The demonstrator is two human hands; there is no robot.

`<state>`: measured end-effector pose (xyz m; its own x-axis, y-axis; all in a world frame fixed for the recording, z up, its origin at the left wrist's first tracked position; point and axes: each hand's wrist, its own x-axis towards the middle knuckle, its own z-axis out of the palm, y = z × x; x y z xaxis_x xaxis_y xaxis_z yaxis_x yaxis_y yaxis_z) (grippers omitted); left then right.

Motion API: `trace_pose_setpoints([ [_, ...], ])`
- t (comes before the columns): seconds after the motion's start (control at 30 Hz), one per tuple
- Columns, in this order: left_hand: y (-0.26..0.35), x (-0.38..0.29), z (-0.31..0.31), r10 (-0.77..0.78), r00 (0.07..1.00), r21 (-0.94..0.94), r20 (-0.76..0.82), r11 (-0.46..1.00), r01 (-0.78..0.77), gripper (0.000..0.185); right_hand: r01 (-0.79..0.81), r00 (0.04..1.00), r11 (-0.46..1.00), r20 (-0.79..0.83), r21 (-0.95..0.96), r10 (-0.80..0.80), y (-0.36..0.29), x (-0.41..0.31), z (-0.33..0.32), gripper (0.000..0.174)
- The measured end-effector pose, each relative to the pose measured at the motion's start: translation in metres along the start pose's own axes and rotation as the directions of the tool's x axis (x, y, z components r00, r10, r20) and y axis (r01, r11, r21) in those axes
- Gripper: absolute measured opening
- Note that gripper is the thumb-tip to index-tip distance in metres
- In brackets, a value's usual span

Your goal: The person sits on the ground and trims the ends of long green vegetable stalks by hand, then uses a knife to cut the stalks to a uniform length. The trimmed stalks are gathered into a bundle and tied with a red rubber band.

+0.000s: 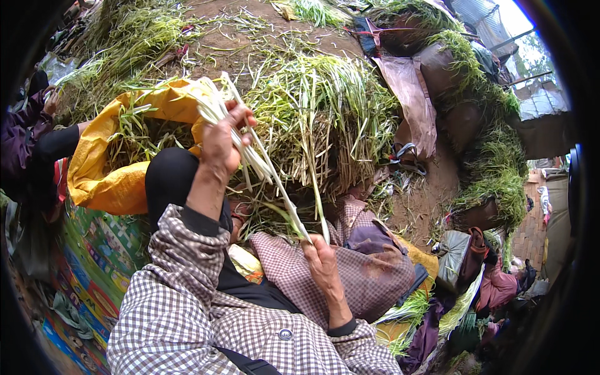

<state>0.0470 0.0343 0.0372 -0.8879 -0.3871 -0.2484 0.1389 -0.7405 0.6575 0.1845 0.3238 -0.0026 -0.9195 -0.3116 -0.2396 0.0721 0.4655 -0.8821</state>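
My left hand [225, 143] is raised in front of my left knee, its fingers closed round a bunch of pale, peeled-looking plant stalks [210, 99]. Lower and to the right, my right hand [322, 262] pinches the whitish ends of two long stalks [320, 208]. One of these slants up to my left hand; the other runs up over a thick heap of green-and-white stalks [328, 122]. Below this heap, a brown checked cloth [365, 281] with dark stains covers my right leg.
A yellow woven sack [93, 180] with loose leaves stands open at my left. Another person's arm [40, 108] reaches in at far left. Sacks topped with greens [492, 159] line the right. A colourful printed mat [89, 281] lies lower left; plant scraps litter the earth floor [225, 42].
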Motion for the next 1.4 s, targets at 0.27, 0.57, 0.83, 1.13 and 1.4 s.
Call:
trace_pose_setpoints([
  [0.27,0.000,0.003,-0.003,-0.107,0.984,-0.053,0.140,0.992,0.116,0.017,0.257,0.958,0.897,-0.029,-0.360,-0.287,-0.042,0.033,-0.033,0.049],
  [0.57,-0.009,-0.032,0.025,-0.210,0.942,0.141,0.261,0.974,0.178,0.019,0.110,0.970,0.941,-0.239,0.319,-0.032,-0.060,0.049,0.013,0.017],
  [0.83,-0.038,-0.024,-0.001,-0.191,0.891,0.049,0.411,0.981,0.188,0.020,0.085,0.941,0.965,-0.298,-0.249,-0.160,-0.012,0.118,0.000,0.030],
  [1.13,-0.032,-0.008,-0.001,-0.082,0.931,-0.355,0.354,0.910,0.215,0.029,-0.164,0.945,0.857,-0.327,-0.488,-0.005,0.075,0.213,-0.001,0.030],
  [1.4,-0.046,-0.003,-0.003,-0.238,0.929,-0.161,0.284,0.943,0.291,0.013,-0.017,0.965,1.000,-0.262,0.022,0.022,0.004,0.163,-0.024,0.027],
])
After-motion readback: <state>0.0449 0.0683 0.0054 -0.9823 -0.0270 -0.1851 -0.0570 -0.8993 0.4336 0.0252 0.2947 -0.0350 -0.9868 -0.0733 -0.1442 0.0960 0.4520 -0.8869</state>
